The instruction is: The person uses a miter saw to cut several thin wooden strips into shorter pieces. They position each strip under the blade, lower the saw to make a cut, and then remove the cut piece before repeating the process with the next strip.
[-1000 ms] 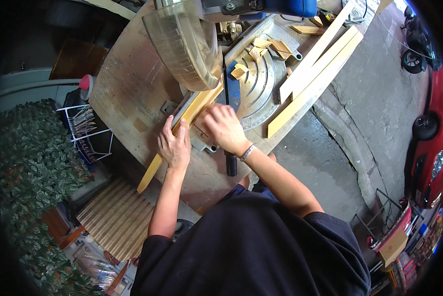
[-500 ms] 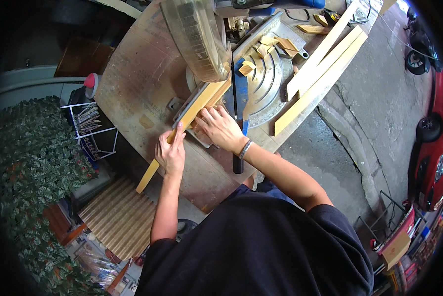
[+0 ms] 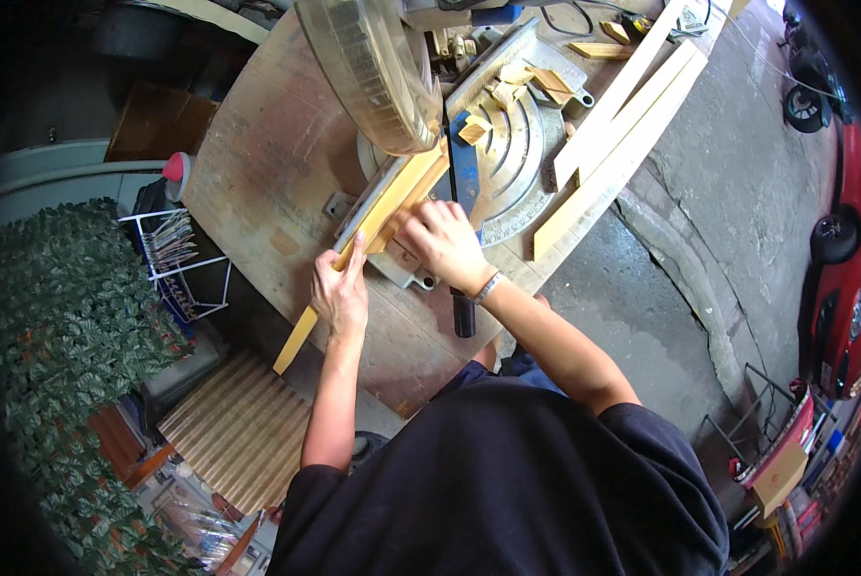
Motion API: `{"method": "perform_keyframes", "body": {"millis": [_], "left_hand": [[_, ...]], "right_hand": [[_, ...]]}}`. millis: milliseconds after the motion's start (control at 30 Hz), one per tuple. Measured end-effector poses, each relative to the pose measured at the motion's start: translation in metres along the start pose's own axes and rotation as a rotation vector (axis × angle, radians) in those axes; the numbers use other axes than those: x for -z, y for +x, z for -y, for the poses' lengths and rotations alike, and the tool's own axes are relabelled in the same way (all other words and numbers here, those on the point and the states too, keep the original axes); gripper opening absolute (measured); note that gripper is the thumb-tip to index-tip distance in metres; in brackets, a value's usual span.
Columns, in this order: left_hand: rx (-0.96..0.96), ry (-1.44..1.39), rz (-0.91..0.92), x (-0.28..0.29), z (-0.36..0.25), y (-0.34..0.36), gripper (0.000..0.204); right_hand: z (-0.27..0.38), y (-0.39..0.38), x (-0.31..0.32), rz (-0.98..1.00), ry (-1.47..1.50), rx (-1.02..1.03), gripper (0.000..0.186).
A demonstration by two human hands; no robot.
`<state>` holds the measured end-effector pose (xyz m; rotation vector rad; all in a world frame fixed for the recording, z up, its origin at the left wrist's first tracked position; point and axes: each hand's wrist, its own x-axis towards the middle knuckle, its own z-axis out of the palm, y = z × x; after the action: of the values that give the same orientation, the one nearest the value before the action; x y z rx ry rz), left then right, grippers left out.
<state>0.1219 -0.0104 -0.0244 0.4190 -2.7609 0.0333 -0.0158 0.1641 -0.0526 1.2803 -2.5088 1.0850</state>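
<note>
A long wooden strip point(image 3: 301, 336) lies along the fence of a miter saw, its near end jutting past the saw base. My left hand point(image 3: 341, 293) is closed around this strip, index finger stretched along it. Against it lies a second, shorter wooden piece point(image 3: 384, 237). Over that piece is my right hand point(image 3: 447, 248), with a bracelet at the wrist. Its fingers are bent and smeared by motion, so its grip cannot be made out. The saw's clear blade guard point(image 3: 368, 77) hangs just beyond, above the blue slotted plate point(image 3: 465, 173). The black saw handle point(image 3: 463, 315) points toward me.
Wood offcuts point(image 3: 507, 91) lie on the round saw table point(image 3: 517, 182). Several long strips point(image 3: 618, 154) rest along the workbench's right edge. To the left are a white wire rack point(image 3: 176, 259), leafy greenery point(image 3: 75, 365) and a corrugated sheet point(image 3: 239, 432). A red car point(image 3: 843, 288) stands far right.
My right hand has shifted slightly right and its fingers have curled and blurred. My left hand still grips the strip, with its index finger now straighter. The whole view has shifted a little.
</note>
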Motion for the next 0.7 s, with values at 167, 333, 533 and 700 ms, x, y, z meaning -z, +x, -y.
{"method": "perform_keyframes", "body": {"millis": [167, 333, 533, 700], "left_hand": [[0.005, 0.073, -0.026, 0.000, -0.008, 0.000, 0.048], [-0.033, 0.089, -0.009, -0.005, -0.010, 0.006, 0.057], [-0.070, 0.077, -0.021, -0.005, -0.013, 0.012, 0.062], [-0.068, 0.105, -0.006, -0.004, -0.014, 0.015, 0.061]], "right_hand": [[-0.002, 0.008, 0.010, -0.126, -0.022, -0.161, 0.053], [-0.004, 0.009, 0.005, -0.070, 0.013, -0.161, 0.060], [-0.004, 0.008, 0.001, -0.064, 0.039, -0.207, 0.065], [-0.003, 0.009, 0.001, -0.087, 0.027, -0.193, 0.072]]}}
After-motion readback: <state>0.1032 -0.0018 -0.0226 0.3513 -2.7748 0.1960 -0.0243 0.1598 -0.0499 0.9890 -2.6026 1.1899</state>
